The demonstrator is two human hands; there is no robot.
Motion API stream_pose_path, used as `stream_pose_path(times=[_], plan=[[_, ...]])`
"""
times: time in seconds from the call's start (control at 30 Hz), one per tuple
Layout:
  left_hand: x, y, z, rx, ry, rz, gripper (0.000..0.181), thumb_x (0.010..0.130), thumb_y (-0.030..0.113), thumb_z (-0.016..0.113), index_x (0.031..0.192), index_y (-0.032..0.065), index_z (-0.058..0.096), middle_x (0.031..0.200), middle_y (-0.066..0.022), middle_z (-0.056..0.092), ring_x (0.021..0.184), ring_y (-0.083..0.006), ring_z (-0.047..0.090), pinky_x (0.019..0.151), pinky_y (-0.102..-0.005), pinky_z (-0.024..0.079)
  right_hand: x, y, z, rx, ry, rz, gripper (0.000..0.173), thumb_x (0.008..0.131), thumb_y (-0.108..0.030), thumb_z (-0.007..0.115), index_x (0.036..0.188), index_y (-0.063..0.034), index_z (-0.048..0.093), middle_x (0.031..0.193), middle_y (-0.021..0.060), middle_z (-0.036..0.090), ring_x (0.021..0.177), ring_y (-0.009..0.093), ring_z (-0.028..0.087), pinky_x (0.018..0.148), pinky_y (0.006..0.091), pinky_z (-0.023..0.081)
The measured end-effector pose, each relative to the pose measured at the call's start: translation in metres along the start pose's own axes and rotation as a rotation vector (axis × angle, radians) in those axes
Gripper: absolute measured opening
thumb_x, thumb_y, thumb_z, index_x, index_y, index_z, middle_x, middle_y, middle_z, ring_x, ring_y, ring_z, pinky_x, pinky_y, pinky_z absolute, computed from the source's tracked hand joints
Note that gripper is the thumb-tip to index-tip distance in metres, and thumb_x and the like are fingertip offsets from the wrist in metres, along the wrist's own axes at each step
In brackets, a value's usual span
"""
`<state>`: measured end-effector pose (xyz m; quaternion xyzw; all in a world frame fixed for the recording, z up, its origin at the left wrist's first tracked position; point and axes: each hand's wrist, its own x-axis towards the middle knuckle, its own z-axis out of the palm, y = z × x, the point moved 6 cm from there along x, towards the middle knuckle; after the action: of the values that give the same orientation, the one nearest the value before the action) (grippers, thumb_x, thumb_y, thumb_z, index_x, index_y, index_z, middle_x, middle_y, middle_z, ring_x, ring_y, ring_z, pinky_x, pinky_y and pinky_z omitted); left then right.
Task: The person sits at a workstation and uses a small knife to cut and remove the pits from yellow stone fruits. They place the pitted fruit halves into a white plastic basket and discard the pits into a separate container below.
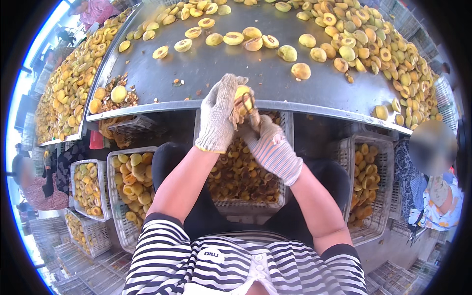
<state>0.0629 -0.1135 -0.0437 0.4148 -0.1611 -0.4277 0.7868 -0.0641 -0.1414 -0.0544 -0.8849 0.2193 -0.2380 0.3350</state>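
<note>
My left hand (219, 110), in a pale knitted glove, holds a yellow stone-fruit half (242, 92) just above the metal table's front edge. A torn brown strip of flesh or peel (236, 117) hangs below it. In a striped glove, my right hand (274, 147) grips a short-handled tool with a thin wire loop (248, 102). The loop lies against the fruit. Beneath both hands, between my knees, a plastic crate (288, 184) holds dark brown and yellow trimmings (243, 173). My right fingertips are partly hidden behind the tool.
On the metal table (147, 81) lie scattered fruit halves (233, 38) and a large heap (368, 40) at right. Pits and scraps (123, 92) sit at its left corner. Fruit-filled crates stand left (112, 199) and right (387, 184). Other people (437, 177) sit on either side.
</note>
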Motion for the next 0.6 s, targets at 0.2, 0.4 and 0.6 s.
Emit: stream_pose_path(times=[0.2, 0.4, 0.6], plan=[[-0.014, 0.028, -0.001, 0.507, 0.057, 0.389, 0.027, 0.098, 0.019, 0.06, 0.116, -0.0017, 0.062, 0.1, -0.0089, 0.069, 0.084, -0.0165, 0.066, 0.071, -0.0281, 0.054, 0.002, -0.004, 0.021, -0.22, -0.009, -0.186, 0.029, 0.088, -0.015, 0.063, 0.109, 0.0011, 0.052, 0.088, 0.0181, 0.06, 0.076, 0.027, 0.064, 0.061, 0.0357, 0.05], [-0.029, 0.058, 0.053, 1.266, -0.33, 0.956, 0.026, 0.077, 0.012, 0.074, 0.101, 0.004, 0.067, 0.093, -0.0158, 0.068, 0.08, -0.0346, 0.068, 0.069, -0.0378, 0.056, 0.0, -0.024, -0.015, 0.759, -0.307, 0.441, 0.028, 0.091, -0.019, 0.063, 0.105, -0.0016, 0.047, 0.062, 0.0064, 0.052, 0.046, 0.016, 0.053, 0.041, 0.0303, 0.039], [-0.018, 0.051, 0.029, 0.727, -0.33, 0.44, 0.014, 0.091, 0.012, 0.066, 0.089, -0.002, 0.068, 0.084, -0.0096, 0.067, 0.069, -0.0155, 0.062, 0.064, -0.0285, 0.052, -0.017, -0.039, -0.003, 1.138, -0.511, 0.72, 0.021, 0.089, -0.015, 0.065, 0.094, -0.0067, 0.046, 0.058, -0.0001, 0.048, 0.04, 0.012, 0.047, 0.036, 0.0283, 0.035]])
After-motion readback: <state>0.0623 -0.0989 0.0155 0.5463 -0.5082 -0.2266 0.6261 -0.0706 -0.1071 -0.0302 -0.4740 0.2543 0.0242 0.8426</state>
